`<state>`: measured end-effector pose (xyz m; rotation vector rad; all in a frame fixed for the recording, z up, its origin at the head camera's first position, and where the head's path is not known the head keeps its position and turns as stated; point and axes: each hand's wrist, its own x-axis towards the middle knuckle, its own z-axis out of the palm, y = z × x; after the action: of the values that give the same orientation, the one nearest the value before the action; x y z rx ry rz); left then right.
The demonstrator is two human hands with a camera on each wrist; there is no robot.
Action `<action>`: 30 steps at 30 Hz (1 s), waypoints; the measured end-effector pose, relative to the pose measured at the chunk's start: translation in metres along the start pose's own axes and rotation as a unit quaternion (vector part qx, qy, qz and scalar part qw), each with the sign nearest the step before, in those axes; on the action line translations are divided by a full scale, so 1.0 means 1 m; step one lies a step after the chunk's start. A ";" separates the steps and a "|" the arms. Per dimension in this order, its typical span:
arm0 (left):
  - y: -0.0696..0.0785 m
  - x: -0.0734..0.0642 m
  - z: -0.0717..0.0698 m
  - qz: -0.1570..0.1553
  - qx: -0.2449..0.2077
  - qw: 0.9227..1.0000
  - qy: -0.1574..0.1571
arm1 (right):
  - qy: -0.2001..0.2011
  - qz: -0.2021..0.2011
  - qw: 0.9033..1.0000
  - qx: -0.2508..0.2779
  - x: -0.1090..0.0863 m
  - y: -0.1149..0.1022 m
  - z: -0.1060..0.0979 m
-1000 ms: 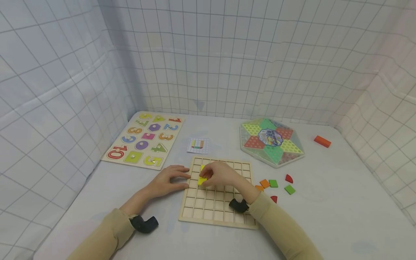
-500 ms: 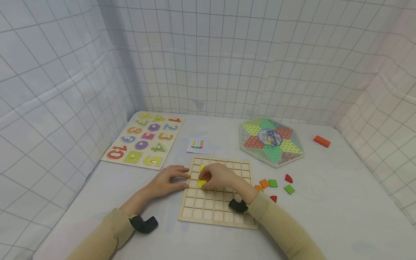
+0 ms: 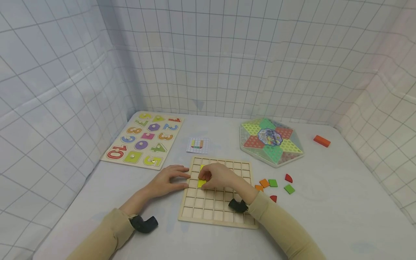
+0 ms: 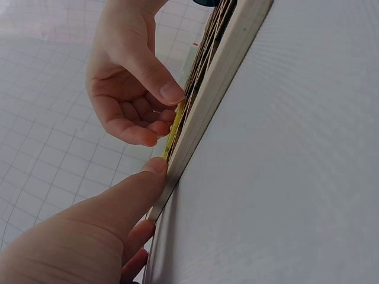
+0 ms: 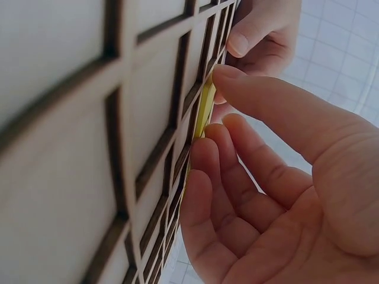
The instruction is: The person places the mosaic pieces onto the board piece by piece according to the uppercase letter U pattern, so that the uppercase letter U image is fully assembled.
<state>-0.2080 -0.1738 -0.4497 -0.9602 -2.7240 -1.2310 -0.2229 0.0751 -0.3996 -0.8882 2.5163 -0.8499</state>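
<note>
A wooden grid board lies in front of me in the head view. Over its upper left part, my right hand pinches a yellow square tile between thumb and fingers. The right wrist view shows that yellow tile at the grid, thumb at one edge and fingertips at the other. More yellow shows just beyond the fingers, mostly hidden by them. My left hand rests at the board's left edge, fingers extended and touching it. The left wrist view shows its thumb against the rim.
Right of the board lie loose orange, green and red pieces. A pattern card sits behind the board. Further off are a number puzzle, a hexagonal star game box and a red block.
My right hand has shifted very slightly downward, and more of the yellow tile shows between thumb and fingers. The left hand stays at the board's edge.
</note>
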 end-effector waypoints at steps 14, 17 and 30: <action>0.001 0.001 0.000 -0.001 -0.001 1.000 -0.002 | 0.003 -0.005 0.999 0.035 -0.003 -0.001 -0.004; 0.001 0.000 0.000 -0.002 0.000 1.000 -0.003 | 0.011 -0.009 1.000 0.025 -0.006 -0.001 -0.007; 0.001 0.000 0.000 -0.002 0.004 1.000 0.000 | 0.055 -0.026 0.998 0.032 -0.034 0.016 -0.036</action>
<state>-0.2071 -0.1733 -0.4493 -0.9552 -2.7299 -1.2191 -0.2225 0.1227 -0.3788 -0.9136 2.5532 -1.0164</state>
